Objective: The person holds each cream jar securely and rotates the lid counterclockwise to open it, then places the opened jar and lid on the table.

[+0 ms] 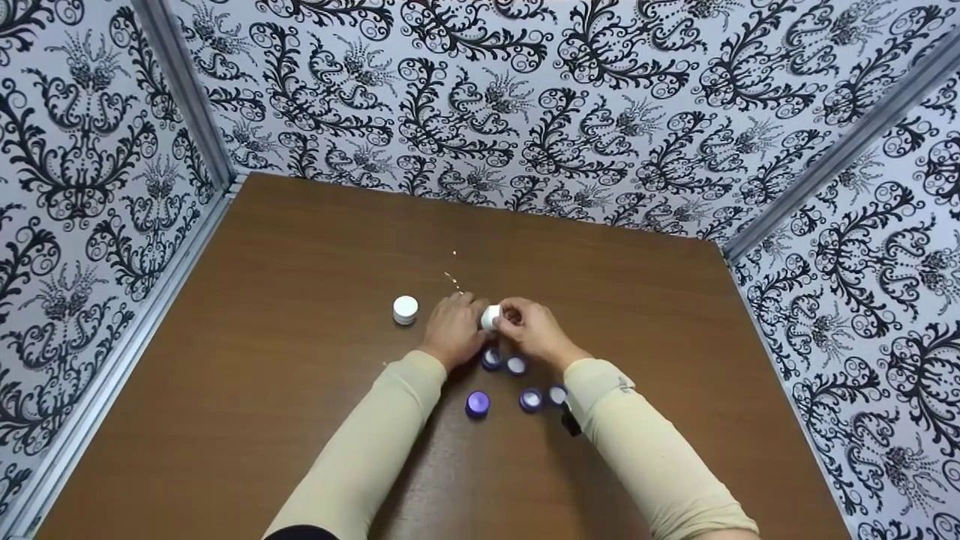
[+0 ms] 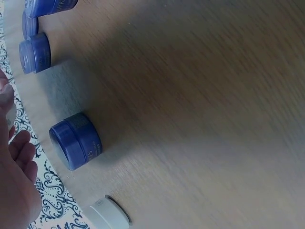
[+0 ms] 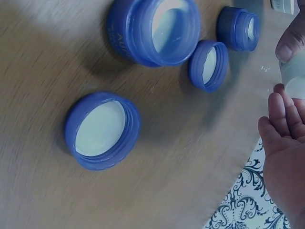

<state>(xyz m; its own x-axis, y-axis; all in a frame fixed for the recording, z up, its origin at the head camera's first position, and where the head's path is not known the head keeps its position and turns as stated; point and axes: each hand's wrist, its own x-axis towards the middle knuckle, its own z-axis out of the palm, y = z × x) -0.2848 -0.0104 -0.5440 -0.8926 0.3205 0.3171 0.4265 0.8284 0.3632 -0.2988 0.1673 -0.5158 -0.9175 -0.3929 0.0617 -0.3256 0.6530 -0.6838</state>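
Note:
Both hands meet around a small white jar near the table's middle. My right hand pinches its right side with thumb and fingers. From the other side my left hand grips it, the thumb against the white wall in the right wrist view. Whether the jar is capped is hidden by the fingers. Just below the hands are an open purple-blue jar and its upturned lid. Nearer the body stand a second open jar, a second upturned lid and a jar with its lid on.
Left of the left hand stands another white jar. Small white bits lie on the brown table beyond the hands. Patterned walls enclose the back and sides.

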